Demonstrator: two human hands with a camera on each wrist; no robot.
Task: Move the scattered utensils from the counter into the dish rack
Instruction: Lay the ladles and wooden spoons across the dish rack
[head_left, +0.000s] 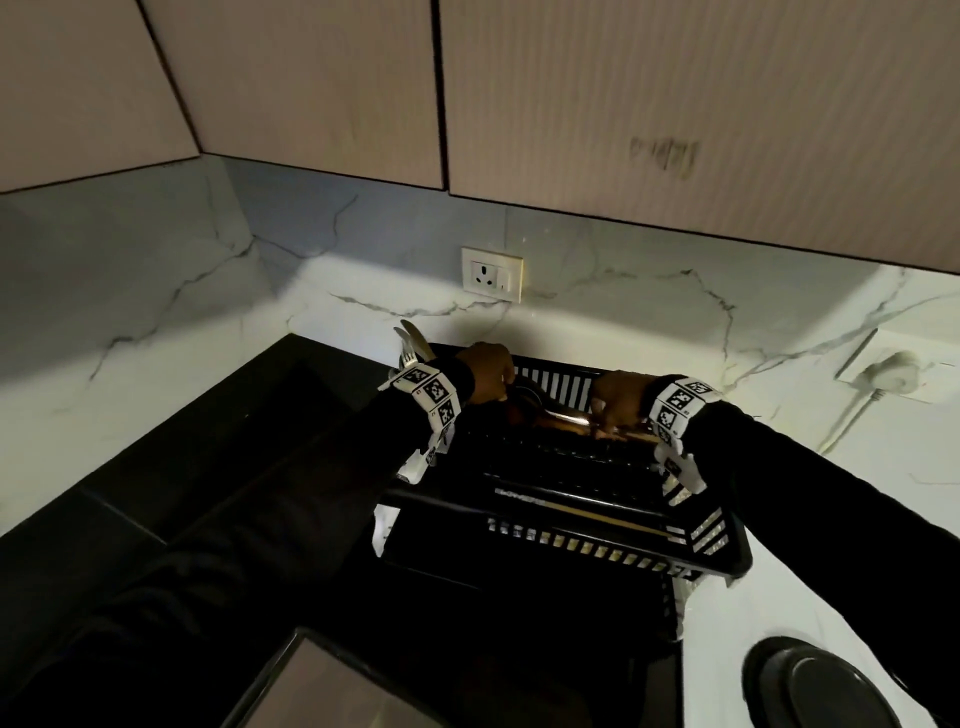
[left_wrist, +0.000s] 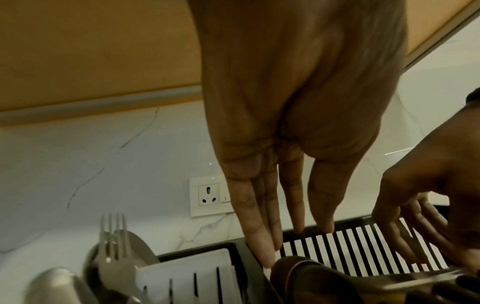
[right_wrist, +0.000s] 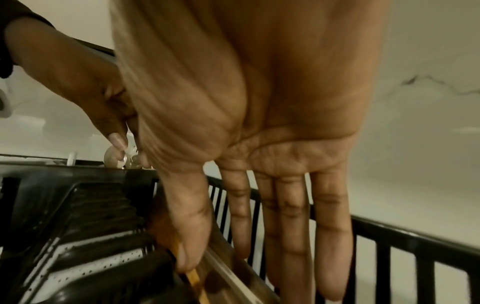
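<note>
Marble counter (head_left: 779, 597); black dish rack (head_left: 727, 551), front label unreadable; both hands inside.

Utensils (head_left: 556, 415) — inside black dish rack (head_left: 722, 556)

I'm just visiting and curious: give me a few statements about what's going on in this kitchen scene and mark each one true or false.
1. Both hands are over the black dish rack. True.
2. A fork stands tines up in the white cutlery holder at the rack's left end. True.
3. The left hand grips a glass. False: its fingers point straight down, tips at the rack's back rim.
4. The wall socket behind the rack has a plug in it. False: its holes are empty.
5. The right hand is at long utensils lying across the rack. True.
6. The rack sits in a sink full of water. False: it rests on the counter.
</note>
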